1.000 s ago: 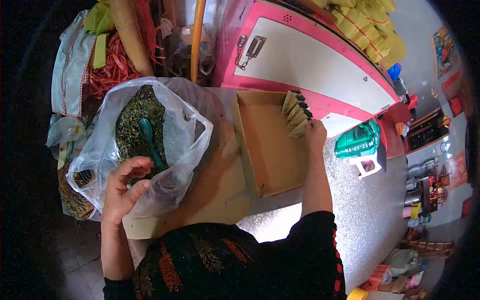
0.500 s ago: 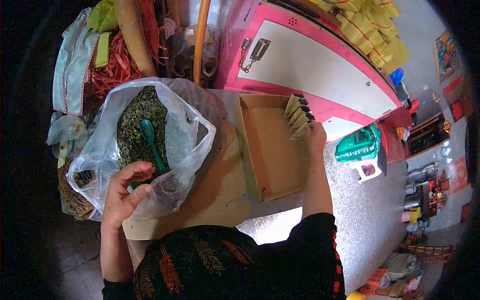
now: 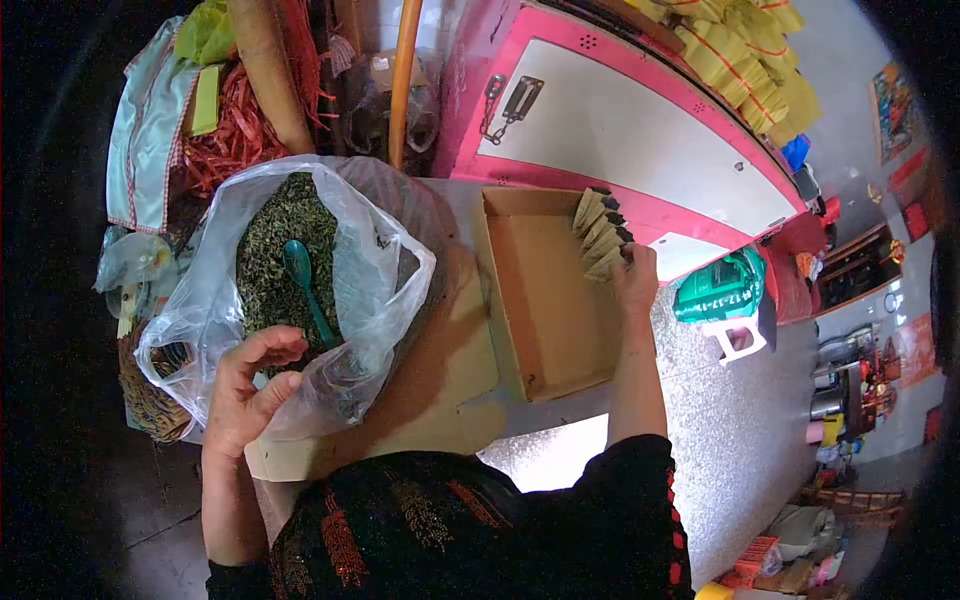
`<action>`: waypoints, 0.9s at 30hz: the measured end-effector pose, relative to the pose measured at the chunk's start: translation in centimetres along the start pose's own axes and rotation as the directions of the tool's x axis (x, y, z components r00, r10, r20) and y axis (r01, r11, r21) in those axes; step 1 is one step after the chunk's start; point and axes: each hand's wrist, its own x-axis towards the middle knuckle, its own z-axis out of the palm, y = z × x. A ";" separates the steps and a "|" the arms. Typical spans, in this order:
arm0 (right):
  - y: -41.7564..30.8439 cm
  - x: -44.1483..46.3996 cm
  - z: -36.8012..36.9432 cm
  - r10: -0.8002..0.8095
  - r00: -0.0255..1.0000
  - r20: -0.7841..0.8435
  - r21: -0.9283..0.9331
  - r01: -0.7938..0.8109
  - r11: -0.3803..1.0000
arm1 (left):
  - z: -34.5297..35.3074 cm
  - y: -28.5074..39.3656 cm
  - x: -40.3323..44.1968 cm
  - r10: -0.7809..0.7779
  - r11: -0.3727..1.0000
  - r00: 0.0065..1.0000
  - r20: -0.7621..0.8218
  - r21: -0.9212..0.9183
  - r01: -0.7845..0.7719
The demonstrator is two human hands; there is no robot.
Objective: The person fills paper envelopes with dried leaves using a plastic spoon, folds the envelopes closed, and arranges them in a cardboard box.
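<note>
My left hand (image 3: 250, 390) hovers at the near edge of a clear plastic bag (image 3: 385, 290), fingers curved and thumb apart, with nothing between them. Dried, chopped green leaves (image 3: 275, 220) fill the bag, and a teal spoon (image 3: 310, 290) lies on top of them. At the right side of a shallow cardboard box (image 3: 545, 300), my right hand (image 3: 636, 280) pinches a small paper packet (image 3: 627, 253) with a dark end. Several similar tan packets (image 3: 600, 228) lean in a row in the box's far right corner, touching one another.
A pink-and-white cabinet (image 3: 620, 120) stands behind the box, bundles of yellow paper (image 3: 740, 70) on top. Flattened cardboard (image 3: 440, 370) lies between bag and box. Red strips (image 3: 235, 140) and a wooden pole (image 3: 403, 80) are behind the bag. A green sack (image 3: 720, 285) sits right.
My right hand has shifted slightly, and the dark end of the packet at its fingertips now shows. My left hand keeps almost the same place and shape.
</note>
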 end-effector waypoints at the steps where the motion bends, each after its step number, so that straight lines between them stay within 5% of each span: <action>1: -0.2 0.0 -0.1 0.020 1.000 0.004 -0.027 -0.020 0.999 | 0.0 0.2 0.0 -0.008 1.000 1.000 0.004 0.007 0.008; 13: -0.2 -1.3 -1.2 0.038 0.999 0.004 -0.010 -0.038 0.999 | -0.1 0.6 -0.4 0.002 0.999 1.000 0.001 0.043 -0.002; 16: 0.6 -1.4 -1.3 -0.141 0.989 -0.043 -0.069 0.138 0.988 | -0.6 0.9 -1.0 0.010 1.000 0.999 -0.037 -0.004 -0.010; 17: -1.8 -1.5 -2.6 0.048 0.998 0.033 0.056 -0.049 0.997 | -0.8 1.0 -1.2 0.014 1.000 0.999 -0.038 -0.013 -0.014; 18: 0.6 -1.4 -1.6 -0.134 0.991 -0.021 -0.039 0.134 0.990 | -1.1 1.2 -1.5 -0.031 0.998 0.999 -0.011 0.054 0.032; 19: 0.8 -1.4 -1.5 -0.030 1.000 -0.006 0.008 0.030 1.000 | -1.4 1.4 -2.0 -0.041 0.997 0.997 -0.058 0.068 0.045; 21: 1.8 -1.1 -0.6 -0.191 0.976 -0.104 0.029 0.195 0.980 | -1.3 1.5 -2.7 -0.018 0.998 0.999 -0.041 0.066 0.020; 23: 1.0 -0.8 -0.4 -0.180 0.978 -0.106 0.061 0.187 0.981 | -1.4 1.8 -3.9 -0.025 0.999 0.998 -0.049 0.040 0.027; 24: -2.0 -0.6 -1.1 0.032 0.999 -0.026 0.134 -0.028 0.991 | -1.6 2.2 -4.4 -0.069 0.995 0.997 -0.046 0.063 0.072; 25: -1.1 -0.2 -0.6 -0.334 0.931 -0.150 0.021 0.341 0.940 | -1.9 1.8 -5.3 -0.065 0.997 0.996 -0.064 0.024 0.067; 26: -4.8 0.2 -0.8 0.027 0.999 -0.030 0.003 -0.027 1.000 | -2.1 1.6 -6.0 -0.048 0.998 0.996 -0.070 0.042 0.051; 27: -5.7 0.0 -1.2 -0.198 0.980 -0.022 0.049 0.199 0.979 | -2.4 1.5 -6.8 -0.032 0.998 0.997 -0.067 0.059 0.036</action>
